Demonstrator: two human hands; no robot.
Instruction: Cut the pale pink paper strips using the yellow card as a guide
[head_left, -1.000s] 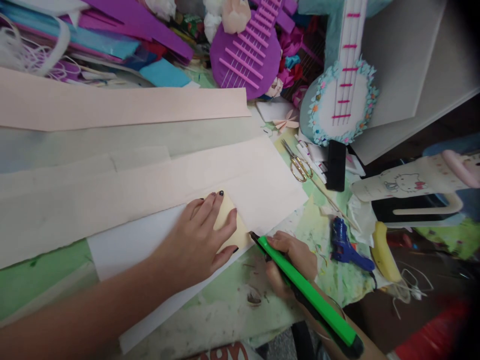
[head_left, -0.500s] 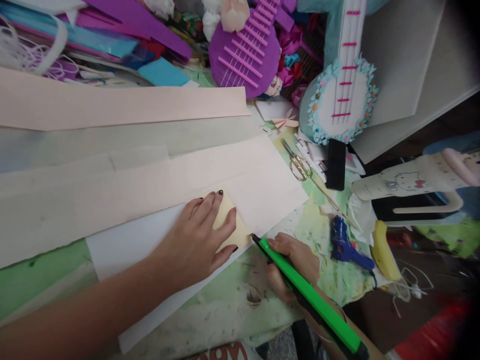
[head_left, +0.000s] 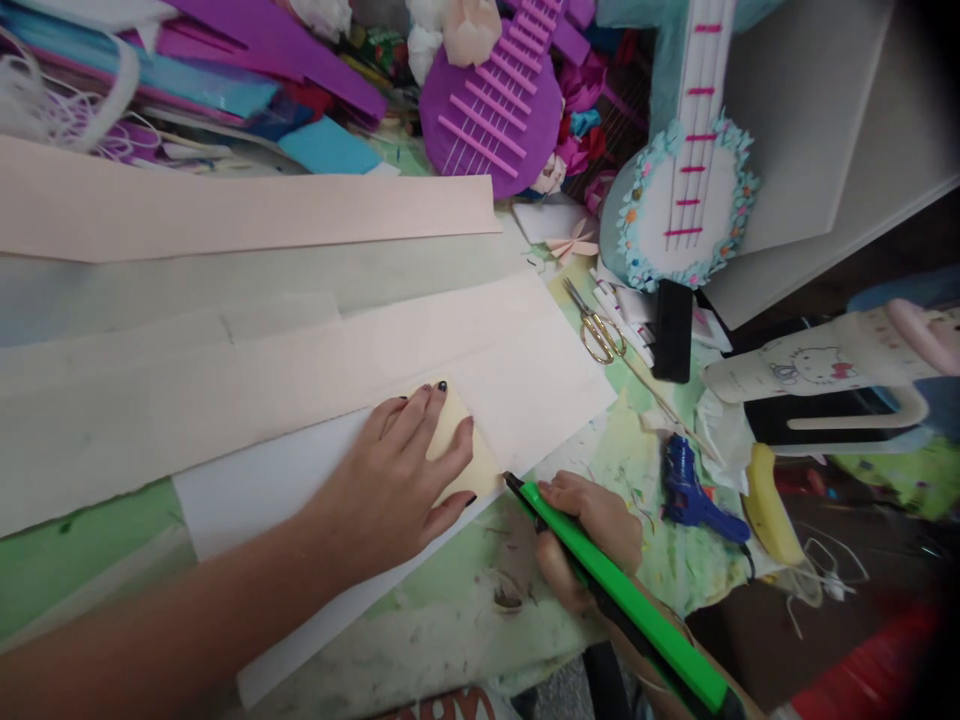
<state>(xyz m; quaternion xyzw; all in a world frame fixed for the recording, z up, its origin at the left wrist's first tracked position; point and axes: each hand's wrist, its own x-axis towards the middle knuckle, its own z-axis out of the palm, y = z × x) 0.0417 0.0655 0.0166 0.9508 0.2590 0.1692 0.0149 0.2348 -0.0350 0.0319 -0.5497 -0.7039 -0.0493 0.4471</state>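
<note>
My left hand [head_left: 405, 465] lies with fingers spread on a small pale yellow sheet [head_left: 476, 452], pressing it down. Beneath that are a white sheet [head_left: 281, 465] and a wide pale pink sheet [head_left: 517, 350]. My right hand [head_left: 592, 525] is wrapped around a green and black utility knife [head_left: 622, 580]. The knife's dark tip touches or nearly touches the yellow sheet's lower right corner, close to the pink sheet's edge. The blade itself is too small to make out.
Gold-handled scissors [head_left: 598, 330], a black phone [head_left: 673, 330], a blue glue gun [head_left: 694, 490] and a banana [head_left: 771, 505] lie to the right. A tumbler [head_left: 817, 362] rests beyond them. Two lute-shaped crafts, purple [head_left: 442, 105] and light blue [head_left: 626, 215], stand at the back.
Almost nothing differs. The whole view has shifted by a few pixels, and both hands hold nearly the same place, with the knife tip at the same corner.
</note>
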